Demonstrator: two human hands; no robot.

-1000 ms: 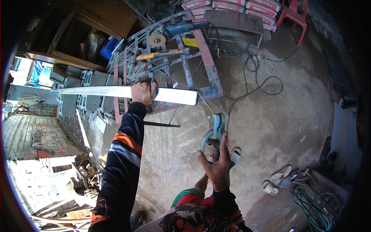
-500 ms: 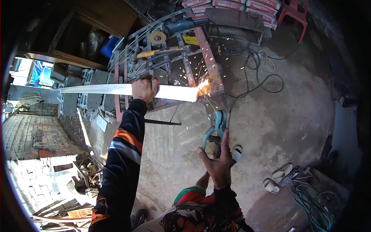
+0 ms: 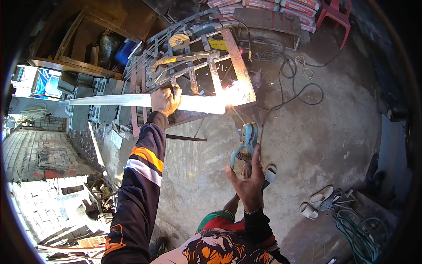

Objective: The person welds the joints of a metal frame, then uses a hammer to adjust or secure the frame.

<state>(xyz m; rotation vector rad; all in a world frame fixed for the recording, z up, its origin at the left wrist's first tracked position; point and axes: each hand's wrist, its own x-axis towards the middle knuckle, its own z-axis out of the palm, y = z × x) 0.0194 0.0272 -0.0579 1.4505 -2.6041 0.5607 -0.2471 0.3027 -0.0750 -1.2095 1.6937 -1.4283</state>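
My left hand (image 3: 165,100) is closed around a long, pale metal bar (image 3: 202,104), which lies across a metal grate table (image 3: 238,57). At the bar's right end a bright welding arc glows, with a few sparks around it. Its glare hides the exact joint. My right hand (image 3: 250,189) grips a teal welding electrode holder (image 3: 249,134) below the table's right corner. A thin welding rod (image 3: 237,115) runs from the holder's jaws up toward the arc. The tip of the rod is lost in the light.
On the table lie a hammer (image 3: 189,57) and an angle grinder (image 3: 206,29) with a tan disc (image 3: 180,41). Cables (image 3: 281,83) loop over the floor at right. Concrete blocks (image 3: 105,103) stand at left. Slippers (image 3: 309,210) and a green hose (image 3: 358,237) lie lower right.
The arc has become brighter and whiter, lighting the table and my sleeve more. Fewer sparks fly. Both hands keep nearly the same place and hold.
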